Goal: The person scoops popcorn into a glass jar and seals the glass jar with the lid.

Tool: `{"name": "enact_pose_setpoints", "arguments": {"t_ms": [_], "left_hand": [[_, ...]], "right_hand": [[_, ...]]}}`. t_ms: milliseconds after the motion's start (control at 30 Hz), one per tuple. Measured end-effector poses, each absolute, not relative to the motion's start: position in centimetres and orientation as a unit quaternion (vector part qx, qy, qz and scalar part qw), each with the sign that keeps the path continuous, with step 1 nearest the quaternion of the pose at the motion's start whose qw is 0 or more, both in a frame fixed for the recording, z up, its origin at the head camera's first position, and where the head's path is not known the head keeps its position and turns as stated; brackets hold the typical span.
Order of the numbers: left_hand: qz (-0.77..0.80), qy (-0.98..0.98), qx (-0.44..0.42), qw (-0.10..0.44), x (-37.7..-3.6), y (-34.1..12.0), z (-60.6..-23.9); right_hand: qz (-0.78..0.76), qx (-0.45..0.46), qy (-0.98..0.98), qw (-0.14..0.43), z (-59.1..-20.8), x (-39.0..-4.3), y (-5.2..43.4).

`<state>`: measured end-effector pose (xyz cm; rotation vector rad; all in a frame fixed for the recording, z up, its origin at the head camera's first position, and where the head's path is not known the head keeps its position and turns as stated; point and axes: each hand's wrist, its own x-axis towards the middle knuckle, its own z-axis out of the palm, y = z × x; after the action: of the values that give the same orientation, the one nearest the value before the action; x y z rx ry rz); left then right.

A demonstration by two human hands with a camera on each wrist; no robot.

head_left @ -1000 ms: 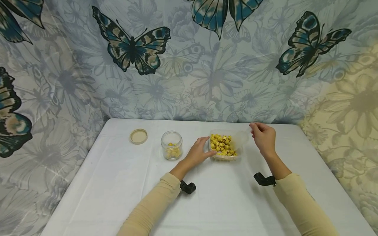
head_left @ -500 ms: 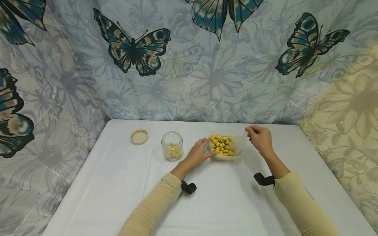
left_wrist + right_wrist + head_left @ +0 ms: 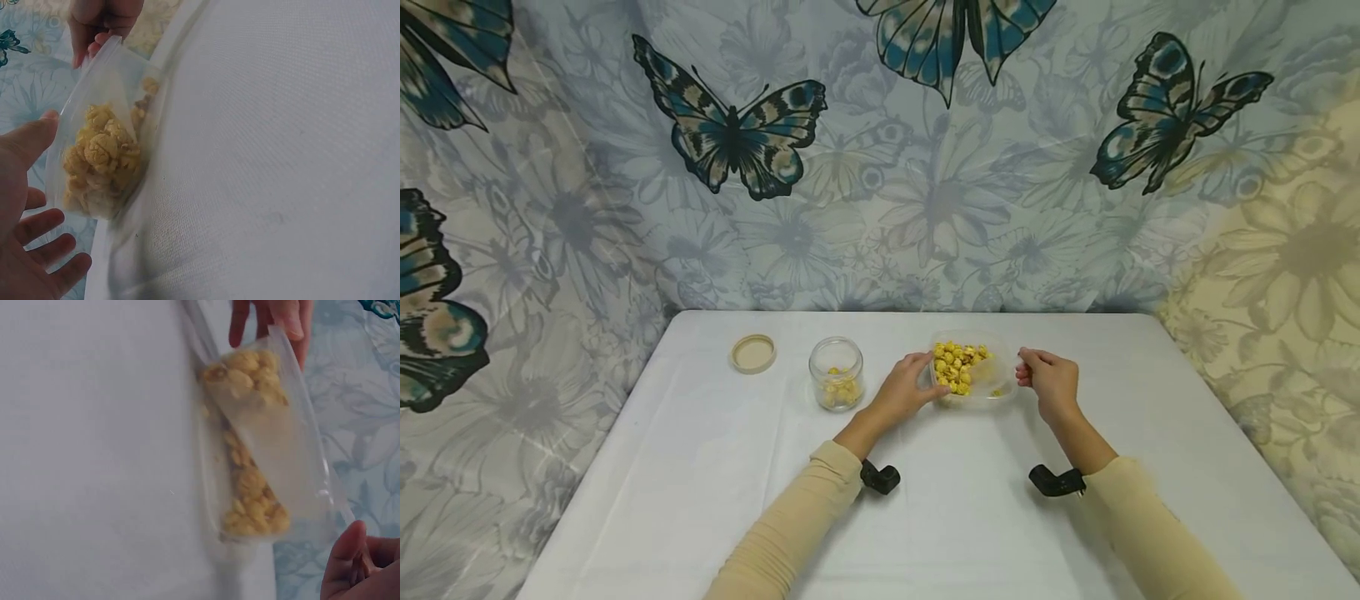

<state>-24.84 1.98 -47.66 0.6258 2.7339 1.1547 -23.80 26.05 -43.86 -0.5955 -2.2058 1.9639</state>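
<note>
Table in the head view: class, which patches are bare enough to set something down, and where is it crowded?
Bare: the table near the front edge, and right of the right hand. Crowded: the far strip holding lid, jar, left hand and popcorn container.

Both arms wear long, close-fitting sleeves of pale yellow knit fabric reaching to the wrists. A small black camera mount (image 3: pixel 880 477) is strapped under the left wrist. A matching black mount (image 3: pixel 1056 481) sits under the right wrist; the hands are bare.

You had a glass jar (image 3: pixel 836 372) with a few yellow pieces standing left of centre near the far edge of the white tabletop (image 3: pixel 700 467), its tan lid (image 3: pixel 753 353) just beside it toward the far-left corner, before a butterfly-print cloth (image 3: pixel 880 158).
</note>
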Motion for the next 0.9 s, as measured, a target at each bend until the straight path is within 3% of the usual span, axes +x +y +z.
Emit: {"name": "enact_pose_setpoints", "arguments": {"t_ms": [367, 733, 900], "left_hand": [[0.371, 0.903, 0.21, 0.051, -24.9, 2.0, -47.6], [0.374, 0.9, 0.218, 0.052, -24.9, 2.0, -47.7], [0.367, 0.904, 0.21, 0.054, -24.9, 2.0, -47.7]], "right_hand": [[0.695, -0.168, -0.698, -0.047, -43.8, -23.7, 27.2], [0.713, -0.237, -0.657, -0.06, -43.5, -23.6, 27.1], [0.723, -0.273, -0.634, -0.036, -43.7, -23.7, 26.3]]}}
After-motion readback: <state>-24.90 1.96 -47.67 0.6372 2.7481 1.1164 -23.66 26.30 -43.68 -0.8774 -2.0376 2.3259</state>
